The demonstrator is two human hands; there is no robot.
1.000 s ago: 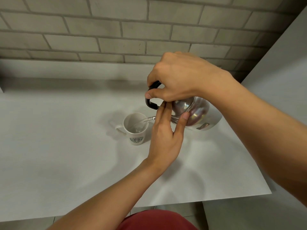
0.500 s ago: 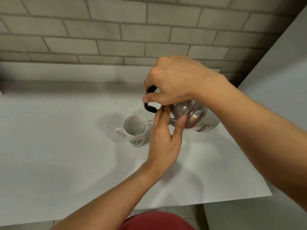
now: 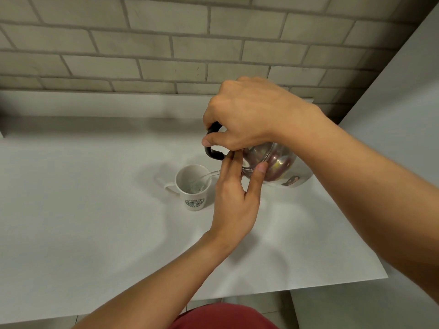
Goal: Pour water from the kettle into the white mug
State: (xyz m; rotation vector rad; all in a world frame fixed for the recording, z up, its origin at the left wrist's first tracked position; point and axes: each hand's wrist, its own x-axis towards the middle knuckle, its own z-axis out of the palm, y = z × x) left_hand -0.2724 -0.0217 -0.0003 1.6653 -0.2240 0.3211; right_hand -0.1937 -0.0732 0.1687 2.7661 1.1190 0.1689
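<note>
A shiny steel kettle (image 3: 278, 167) with a black handle (image 3: 211, 148) is tilted to the left above the white table. My right hand (image 3: 247, 117) grips the handle from above. My left hand (image 3: 235, 193) has its fingers apart and presses against the kettle's front, thumb on the steel body; it hides the spout. A thin stream of water (image 3: 210, 175) runs from the kettle into the white mug (image 3: 193, 188). The mug stands upright just left of my left hand, has a green round logo, its handle points left, and some water lies in its bottom.
The white table (image 3: 83, 210) reaches a grey brick wall (image 3: 166, 43) at the back. Its front edge runs close to my body and its right edge ends near a pale wall (image 3: 403, 115). A red garment (image 3: 225, 317) shows at the bottom.
The kettle, the mug and both hands keep almost the same pose; only the view has shifted a little. Water keeps streaming into the mug.
</note>
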